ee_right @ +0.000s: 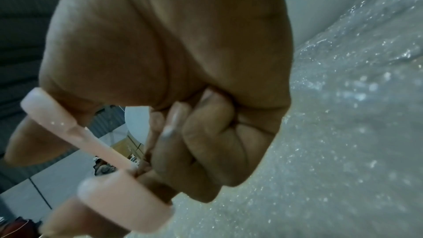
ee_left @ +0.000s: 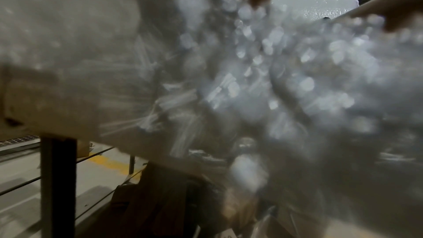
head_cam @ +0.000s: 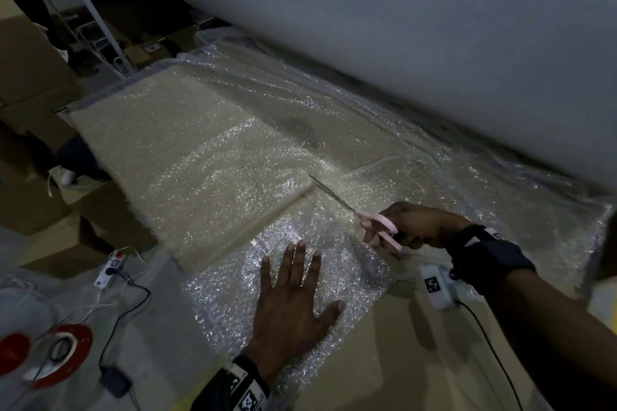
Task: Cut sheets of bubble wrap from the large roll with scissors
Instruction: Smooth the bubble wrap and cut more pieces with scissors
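Note:
A huge pale roll of bubble wrap (head_cam: 417,27) fills the top right. Its loose sheet (head_cam: 217,150) lies spread over the table towards me. My left hand (head_cam: 293,297) lies flat on the near part of the sheet, fingers straight and spread. My right hand (head_cam: 414,227) grips the pink handles of the scissors (head_cam: 380,227), whose blades (head_cam: 334,193) point up and left into the sheet. In the right wrist view the curled fingers (ee_right: 206,142) hold the pink handles (ee_right: 75,129). The left wrist view shows only blurred bubble wrap (ee_left: 251,70) up close.
A red tape roll (head_cam: 60,354) and a white power strip (head_cam: 112,269) with cables lie at the left. Cardboard boxes (head_cam: 30,53) stand beyond the table's left edge. A small white tagged device (head_cam: 437,287) with a black cable sits under my right wrist.

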Tool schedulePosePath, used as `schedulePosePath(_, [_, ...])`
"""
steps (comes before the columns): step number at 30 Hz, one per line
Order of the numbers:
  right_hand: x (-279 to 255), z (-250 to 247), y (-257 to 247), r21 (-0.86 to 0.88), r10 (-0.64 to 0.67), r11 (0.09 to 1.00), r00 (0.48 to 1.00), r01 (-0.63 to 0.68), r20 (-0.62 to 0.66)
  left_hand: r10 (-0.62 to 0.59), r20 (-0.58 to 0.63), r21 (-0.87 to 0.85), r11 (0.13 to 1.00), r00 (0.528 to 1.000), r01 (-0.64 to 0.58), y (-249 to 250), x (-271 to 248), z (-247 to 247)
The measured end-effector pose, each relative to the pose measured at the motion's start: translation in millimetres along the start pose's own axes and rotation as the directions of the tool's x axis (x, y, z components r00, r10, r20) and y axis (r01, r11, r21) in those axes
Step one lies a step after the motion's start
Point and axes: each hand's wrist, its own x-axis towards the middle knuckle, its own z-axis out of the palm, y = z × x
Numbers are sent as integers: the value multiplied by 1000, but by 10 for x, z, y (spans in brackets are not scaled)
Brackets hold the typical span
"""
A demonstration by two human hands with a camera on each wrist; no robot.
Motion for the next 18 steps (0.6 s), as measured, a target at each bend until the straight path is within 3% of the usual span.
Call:
schedulePosePath(4, [90,-47,-18,62,-51,997,999,52,-17,0,-2,-9,1000,1000,0,-3,5,16])
schedulePosePath(10, [34,-53,-25,17,-30,999,1000,30,0,1,-9,-6,1000,1000,-1,-1,4,10])
schedulePosePath(18, [-638,100,112,-138,50,989,997,-59,-65,6,7,-20,1000,1000,-6,-9,8,16])
